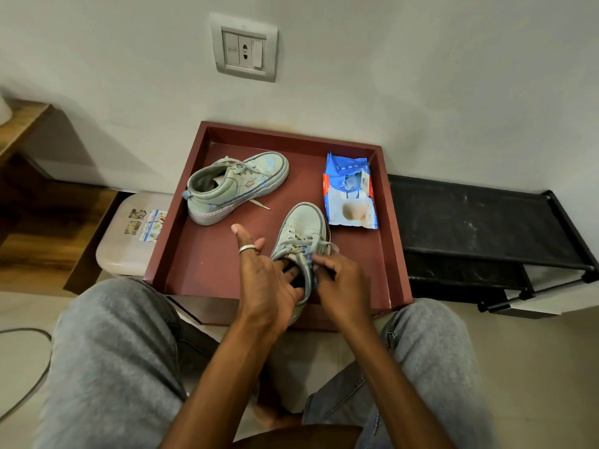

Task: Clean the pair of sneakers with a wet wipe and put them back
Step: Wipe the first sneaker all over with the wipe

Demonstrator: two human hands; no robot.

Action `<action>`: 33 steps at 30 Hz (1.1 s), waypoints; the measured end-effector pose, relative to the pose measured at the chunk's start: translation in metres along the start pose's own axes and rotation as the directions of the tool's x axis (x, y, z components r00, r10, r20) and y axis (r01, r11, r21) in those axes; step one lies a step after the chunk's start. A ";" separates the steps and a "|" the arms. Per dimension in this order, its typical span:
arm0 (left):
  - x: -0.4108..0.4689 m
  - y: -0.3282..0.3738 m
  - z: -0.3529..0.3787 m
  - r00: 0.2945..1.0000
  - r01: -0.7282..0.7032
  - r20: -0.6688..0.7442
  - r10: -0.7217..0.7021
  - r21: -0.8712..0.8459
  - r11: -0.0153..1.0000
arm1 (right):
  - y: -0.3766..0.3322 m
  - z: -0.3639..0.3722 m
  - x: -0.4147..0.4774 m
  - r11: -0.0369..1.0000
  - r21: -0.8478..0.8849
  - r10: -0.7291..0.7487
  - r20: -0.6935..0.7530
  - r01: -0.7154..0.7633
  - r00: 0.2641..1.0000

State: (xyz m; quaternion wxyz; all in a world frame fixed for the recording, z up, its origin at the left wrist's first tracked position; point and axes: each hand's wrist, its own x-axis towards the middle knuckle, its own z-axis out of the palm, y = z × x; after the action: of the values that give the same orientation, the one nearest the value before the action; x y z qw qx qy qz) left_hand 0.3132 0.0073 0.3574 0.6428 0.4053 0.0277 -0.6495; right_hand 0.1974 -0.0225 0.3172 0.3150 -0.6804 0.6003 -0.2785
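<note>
Two pale grey-blue sneakers sit in a maroon tray (201,264). The far sneaker (236,186) lies at the tray's back left, toe pointing right, one lace trailing. The near sneaker (304,228) stands at the tray's front, toe pointing away. My left hand (265,280) holds it with fingers hooked inside the opening and the ringed thumb spread out. My right hand (337,280) has curled fingers pinching at the laces on the shoe's right side; what lies under them is hidden. A blue wet wipe pack (351,192) lies open at the tray's back right, a wipe poking out.
The tray rests on a beige lidded bin (129,241) and a black rack (479,228) against a white wall with a socket plate (244,48). Wooden furniture (35,205) stands at the left. My knees in grey jeans flank the tray. A cable (29,384) lies on the floor.
</note>
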 end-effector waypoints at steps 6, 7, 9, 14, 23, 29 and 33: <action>-0.003 0.000 -0.002 0.999 -0.018 0.028 0.020 -0.044 0.999 | -0.011 -0.010 -0.065 0.962 0.233 0.136 0.051 -0.145 0.989; -0.004 0.000 -0.001 0.999 -0.018 0.028 0.019 -0.052 0.999 | -0.013 -0.012 -0.067 0.958 0.236 0.148 0.073 -0.162 0.986; -0.004 0.000 -0.001 0.999 -0.018 0.027 0.020 -0.070 0.997 | -0.019 -0.021 -0.059 0.960 0.231 0.140 0.101 -0.160 0.985; -0.011 0.003 0.005 0.999 -0.024 -0.043 0.023 -0.022 0.999 | -0.052 -0.038 0.019 0.965 -0.023 -0.260 0.073 0.262 0.963; 0.000 -0.005 -0.003 0.998 -0.026 -0.054 0.029 0.060 0.998 | -0.091 0.017 0.122 0.632 -0.237 -0.092 0.923 0.738 0.375; 0.004 -0.007 -0.006 1.000 -0.029 -0.009 0.029 -0.001 1.000 | -0.077 0.009 0.141 0.688 -0.183 -0.168 0.901 0.702 0.400; 0.008 -0.011 -0.008 0.999 -0.036 -0.013 0.037 0.013 0.999 | -0.074 0.006 0.130 0.733 -0.061 -0.230 0.915 0.678 0.331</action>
State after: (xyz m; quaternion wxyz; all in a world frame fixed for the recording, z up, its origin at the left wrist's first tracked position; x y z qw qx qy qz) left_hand 0.3085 0.0072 0.3424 0.6517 0.4141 0.0202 -0.6352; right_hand 0.2654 -0.1447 0.3702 0.3151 -0.9173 0.1788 0.1651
